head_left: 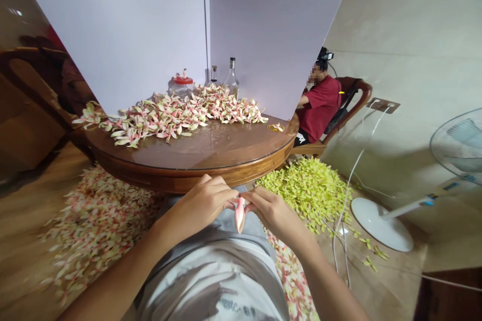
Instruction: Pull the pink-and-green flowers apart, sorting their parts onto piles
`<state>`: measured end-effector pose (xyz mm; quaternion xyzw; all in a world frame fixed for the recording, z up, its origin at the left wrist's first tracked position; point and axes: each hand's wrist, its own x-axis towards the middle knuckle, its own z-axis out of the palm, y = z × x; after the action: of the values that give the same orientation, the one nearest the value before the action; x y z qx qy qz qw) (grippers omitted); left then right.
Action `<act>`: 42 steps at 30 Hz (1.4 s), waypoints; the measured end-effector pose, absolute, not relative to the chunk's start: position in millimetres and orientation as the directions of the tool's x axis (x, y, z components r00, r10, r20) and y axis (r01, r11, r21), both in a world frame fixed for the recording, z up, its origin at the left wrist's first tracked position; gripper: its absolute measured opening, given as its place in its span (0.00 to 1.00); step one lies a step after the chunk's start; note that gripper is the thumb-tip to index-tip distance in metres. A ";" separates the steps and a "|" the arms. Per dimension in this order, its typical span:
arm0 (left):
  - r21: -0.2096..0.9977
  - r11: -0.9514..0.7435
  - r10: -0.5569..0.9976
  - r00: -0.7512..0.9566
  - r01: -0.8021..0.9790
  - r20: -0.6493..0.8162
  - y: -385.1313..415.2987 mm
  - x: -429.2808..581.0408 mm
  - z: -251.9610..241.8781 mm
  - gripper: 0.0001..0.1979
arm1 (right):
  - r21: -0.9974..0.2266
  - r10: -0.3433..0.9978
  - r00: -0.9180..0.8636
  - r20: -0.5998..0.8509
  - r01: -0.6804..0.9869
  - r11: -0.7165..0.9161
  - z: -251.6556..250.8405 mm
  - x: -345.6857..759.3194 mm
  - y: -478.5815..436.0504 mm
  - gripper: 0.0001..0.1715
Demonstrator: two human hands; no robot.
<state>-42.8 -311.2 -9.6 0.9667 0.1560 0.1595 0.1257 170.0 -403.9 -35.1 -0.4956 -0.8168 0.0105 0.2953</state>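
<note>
Head view: both hands pinch one pink petal below the table edge

Head view shows the left hand (201, 206) and the right hand (271, 212) meeting in the lower centre of the frame, just under the near rim of a round wooden table (188, 173). Both are curled nearly closed. Their thumbs and fingertips grip the top of a single pink petal (239, 216), which hangs down between them over the person's grey shirt. The two hands almost touch at the petal; neither holds anything else.

On the tabletop, above centre left, lies a long heap of pink, white and green petals (176, 113). Behind it, against two white boards (131, 25), stand a jar with a red lid (182, 85) and two glass bottles (232, 79).

On the floor, a yellow-green pile (309, 188) spreads just right of the right hand, and a pink-and-white pile (94, 225) lies at lower left. In the middle right, a person in a red shirt (322, 105) sits in a wooden chair (356, 93), well apart from the hands. A standing fan (380, 219) and white cables (348, 185) occupy the right side.
</note>
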 end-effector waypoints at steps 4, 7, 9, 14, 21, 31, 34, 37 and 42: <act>0.393 -0.893 0.307 0.935 0.219 0.176 -310.5 -43.7 -6.5 0.05 | -0.260 0.817 -0.345 0.461 0.828 0.497 -33.7 170.5 -405.5 0.08; 0.415 -0.889 0.299 0.933 0.195 0.201 -311.3 -43.4 -9.9 0.08 | -0.234 0.800 -0.362 0.479 0.825 0.514 -37.6 169.9 -406.3 0.08; 0.399 -0.901 0.295 0.917 0.173 0.268 -312.6 -42.4 -13.7 0.11 | -0.247 0.779 -0.365 0.509 0.806 0.539 -41.5 168.5 -406.2 0.09; 0.354 -0.919 0.309 0.876 0.175 0.369 -313.3 -41.4 -20.0 0.14 | -0.349 0.783 -0.348 0.516 0.749 0.563 -44.2 165.1 -403.0 0.13; 0.573 -0.767 0.355 0.935 0.288 0.006 -297.9 -50.0 -27.0 0.20 | -0.532 0.798 -0.345 0.494 0.606 0.592 -25.2 180.5 -404.3 0.31; 0.839 -0.531 0.144 0.989 0.114 -0.043 -297.5 -55.7 -22.9 0.22 | -0.817 0.821 -0.472 0.322 0.299 0.493 -13.8 168.5 -408.6 0.12; 0.856 -0.511 0.124 0.992 0.076 -0.014 -301.1 -56.6 -19.1 0.20 | -0.831 0.808 -0.481 0.341 0.247 0.498 -13.4 163.9 -408.9 0.08; 0.870 -0.484 0.122 0.992 0.094 -0.040 -302.9 -57.4 -18.7 0.18 | -0.825 0.813 -0.439 0.382 0.235 0.514 -16.8 160.7 -409.3 0.07; 0.747 -0.640 0.515 0.823 0.181 0.242 -314.0 -59.9 -23.8 0.09 | -0.859 0.895 -0.148 0.421 0.251 0.446 -32.4 149.2 -406.7 0.08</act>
<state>-59.9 -314.0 -23.8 0.8778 0.1982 0.2223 0.3752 149.2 -406.7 -32.4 -0.4174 -0.6862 0.3209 0.5019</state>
